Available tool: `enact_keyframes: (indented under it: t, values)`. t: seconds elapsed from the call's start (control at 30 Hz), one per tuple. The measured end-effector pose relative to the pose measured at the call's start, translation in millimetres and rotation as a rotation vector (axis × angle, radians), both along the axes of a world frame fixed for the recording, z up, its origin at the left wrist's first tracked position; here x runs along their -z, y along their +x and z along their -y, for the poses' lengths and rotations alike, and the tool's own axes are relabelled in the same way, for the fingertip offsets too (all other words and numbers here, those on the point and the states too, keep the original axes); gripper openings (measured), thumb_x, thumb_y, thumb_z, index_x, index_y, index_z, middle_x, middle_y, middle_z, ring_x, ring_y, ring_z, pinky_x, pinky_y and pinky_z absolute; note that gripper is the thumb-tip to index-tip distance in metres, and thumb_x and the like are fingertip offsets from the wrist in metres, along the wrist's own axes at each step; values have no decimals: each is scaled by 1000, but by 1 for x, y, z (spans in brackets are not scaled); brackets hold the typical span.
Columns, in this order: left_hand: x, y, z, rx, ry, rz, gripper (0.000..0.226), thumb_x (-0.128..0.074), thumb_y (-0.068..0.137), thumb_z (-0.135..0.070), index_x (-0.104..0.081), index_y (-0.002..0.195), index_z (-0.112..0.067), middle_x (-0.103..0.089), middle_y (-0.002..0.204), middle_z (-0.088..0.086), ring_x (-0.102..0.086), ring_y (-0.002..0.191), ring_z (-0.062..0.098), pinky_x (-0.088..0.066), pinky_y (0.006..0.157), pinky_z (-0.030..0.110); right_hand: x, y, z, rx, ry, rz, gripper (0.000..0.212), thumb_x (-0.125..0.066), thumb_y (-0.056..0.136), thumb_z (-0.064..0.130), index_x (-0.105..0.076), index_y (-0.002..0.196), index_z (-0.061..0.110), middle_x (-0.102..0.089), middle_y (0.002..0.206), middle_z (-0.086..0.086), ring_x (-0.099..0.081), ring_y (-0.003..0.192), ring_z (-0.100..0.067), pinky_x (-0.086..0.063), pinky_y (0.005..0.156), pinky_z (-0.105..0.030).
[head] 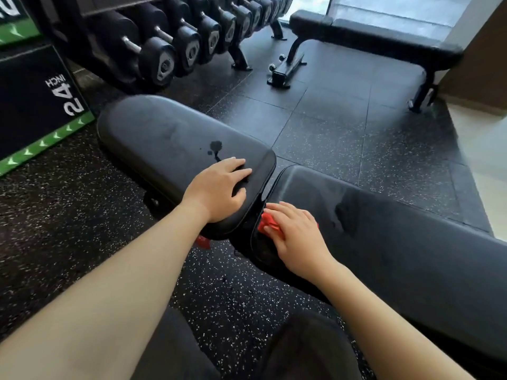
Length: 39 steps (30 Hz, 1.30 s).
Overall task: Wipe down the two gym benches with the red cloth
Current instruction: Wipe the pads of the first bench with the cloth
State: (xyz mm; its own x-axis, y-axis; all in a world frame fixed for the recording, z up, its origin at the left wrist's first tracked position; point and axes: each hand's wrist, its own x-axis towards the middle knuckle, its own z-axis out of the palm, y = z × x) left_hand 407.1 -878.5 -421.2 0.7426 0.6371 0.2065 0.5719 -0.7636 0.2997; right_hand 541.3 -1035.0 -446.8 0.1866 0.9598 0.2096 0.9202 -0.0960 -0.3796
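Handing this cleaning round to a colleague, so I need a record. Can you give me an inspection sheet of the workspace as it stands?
Surface: black padded near bench, wet blotch on its seat pad.
Job's things: crumpled red cloth on the long pad; black far bench untouched.
Clutter: nothing seen.
Grips: left hand flat on seat pad; right hand presses the cloth.
Cables: nothing seen.
Surroundings: black dumbbell rack, speckled rubber floor, black plyo box.

Black padded seat cushion [170, 144]: smooth vinyl-like cover, slight sheen, wet dark blotch. Long black back pad [397, 242]: same glossy smooth skin. Crumpled red cloth [270, 223]: soft matt fabric. Black floor [329, 127]: rough, white-speckled rubber tiles. Dumbbells [162, 58]: matt black heads, shiny metal handles.
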Motion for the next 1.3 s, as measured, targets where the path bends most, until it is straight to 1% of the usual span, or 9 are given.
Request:
enact_keyframes:
  t: [0.2,0.37,0.5,0.6,0.67,0.9,0.97,1.1,1.3]
  values:
    - [-1,0,-1,10,-11,-17,49,-48,91,-30,-43,140,-28,-33,151,-8,-22,142,9,-26,113,31,-2,11,-23,25,-3,11,36,-42,89,35,-65,110,19,-61,123,5,-53,119,-18,-42,95,-40]
    - [-3,-1,-1,10,-23,5,45,-47,92,-25,-48,137,-27,-34,150,-9,-23,141,8,-25,113,29,-4,28,-58,152,-19,50,26,-47,94,29,-65,107,17,-61,121,0,-50,118,-22,-37,93,-39]
    - [-4,-2,0,3,-36,11,45,-44,92,-21,-48,137,-29,-34,150,-12,-22,141,6,-26,112,29,-6,57,-93,257,-106,71,28,-45,95,32,-63,108,14,-59,121,-6,-48,119,-26,-35,96,-40]
    - [-4,-2,0,0,-42,8,46,-43,92,-19,-46,137,-30,-34,149,-14,-22,141,4,-26,111,29,-10,70,-110,303,-134,75,26,-43,94,30,-63,101,13,-61,113,-7,-52,111,-30,-37,90,-40]
    - [-4,-2,0,-11,-43,10,47,-43,92,-19,-47,137,-31,-35,149,-14,-22,141,4,-26,110,28,-11,74,-116,320,-144,85,28,-43,95,31,-63,103,13,-61,114,-8,-53,110,-31,-38,89,-40]
    - [-2,-1,-2,-16,-42,17,46,-44,91,-19,-48,135,-31,-36,148,-15,-23,140,3,-29,111,30,-5,55,-86,232,-42,55,26,-50,92,29,-65,108,14,-62,121,-6,-51,116,-29,-38,98,-41]
    - [0,-1,-3,-19,-49,19,45,-44,91,-20,-49,134,-31,-37,147,-15,-24,140,4,-31,111,33,-2,39,-63,173,24,19,25,-53,90,28,-67,106,15,-63,119,-5,-54,115,-28,-39,97,-43]
    - [2,0,-3,-22,-54,20,44,-44,91,-19,-51,133,-30,-37,147,-14,-25,140,5,-32,110,36,5,7,-22,109,78,17,32,-46,86,33,-67,105,18,-64,118,2,-56,113,-22,-42,93,-42]
    - [3,0,-1,-21,-35,11,44,-44,91,-18,-51,133,-28,-37,148,-12,-26,140,8,-31,111,36,5,-16,-1,50,55,62,27,-45,89,32,-66,102,21,-61,118,8,-51,116,-17,-35,92,-37]
